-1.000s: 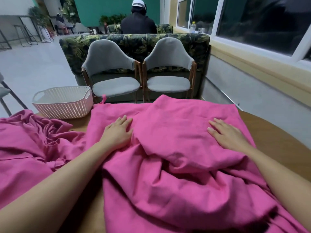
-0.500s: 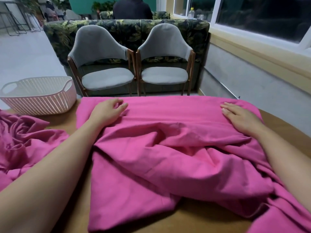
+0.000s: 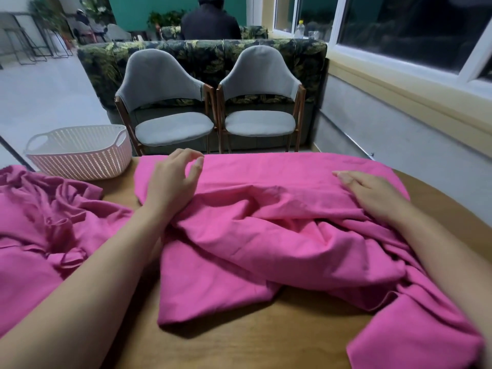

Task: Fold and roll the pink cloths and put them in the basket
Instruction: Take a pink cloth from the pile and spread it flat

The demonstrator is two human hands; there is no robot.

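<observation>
Pink cloth [image 3: 266, 235] lies spread on the table [image 3: 266, 344], far edge straight, near edge rumpled. Left hand [image 3: 171, 182] sits at its far-left corner, fingers loose, grasping nothing; right hand [image 3: 372, 193] lies flat near the far-right corner. Basket [image 3: 80, 158] stands just left.

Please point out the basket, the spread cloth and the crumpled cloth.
basket [image 3: 80, 161]: head view, front wall.
spread cloth [image 3: 266, 230]: head view, wrinkled middle.
crumpled cloth [image 3: 48, 209]: head view, bunched folds.
</observation>
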